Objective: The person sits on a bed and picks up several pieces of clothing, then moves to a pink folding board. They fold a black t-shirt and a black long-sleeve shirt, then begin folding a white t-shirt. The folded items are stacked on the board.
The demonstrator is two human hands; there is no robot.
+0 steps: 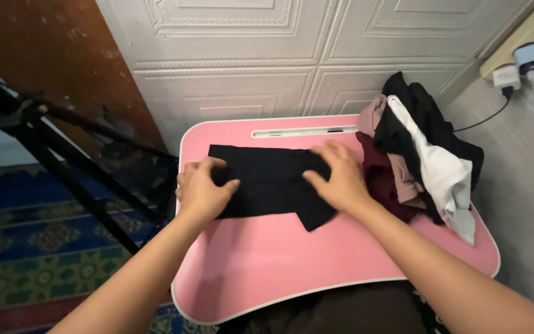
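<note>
A black cloth (267, 179) lies flat and partly folded on a small pink table (267, 260). My left hand (202, 188) presses on the cloth's left end, fingers curled over its edge. Resting flat on the cloth's right part is my right hand (338, 176), fingers spread. Both hands touch the cloth; neither lifts it.
A pile of clothes (421, 161) in black, white, maroon and dusty pink sits on the table's right side. A black tripod (44, 142) stands at the left over a patterned carpet (32, 260). Chargers (520, 65) are plugged into the wall at upper right.
</note>
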